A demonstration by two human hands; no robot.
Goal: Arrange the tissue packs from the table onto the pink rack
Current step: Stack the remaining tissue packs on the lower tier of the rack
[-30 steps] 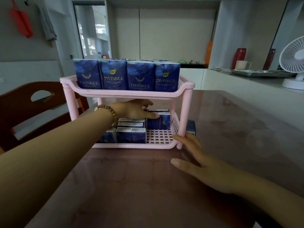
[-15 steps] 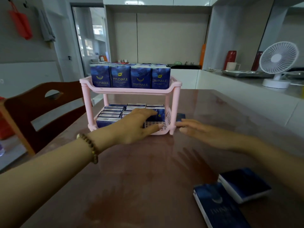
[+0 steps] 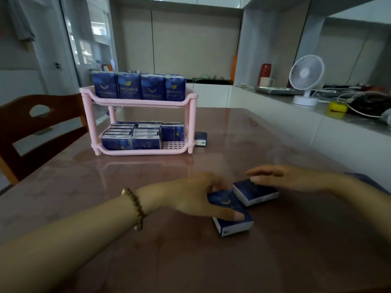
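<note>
Pulled back from the pink rack (image 3: 138, 102) to two tissue packs lying flat on the table (image 3: 84, 187): left hand (image 3: 196, 197) spread over the nearer pack (image 3: 232, 216), not yet pinching; right hand (image 3: 281, 176) open over the farther pack (image 3: 256, 192). Top shelf full, lower shelf mostly filled with a gap at right. Left to place: these two, plus one pack (image 3: 200, 138) just beside the rack's right leg.

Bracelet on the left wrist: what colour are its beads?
Tan-brown beads on the bracelet, seen in the head view.
</note>
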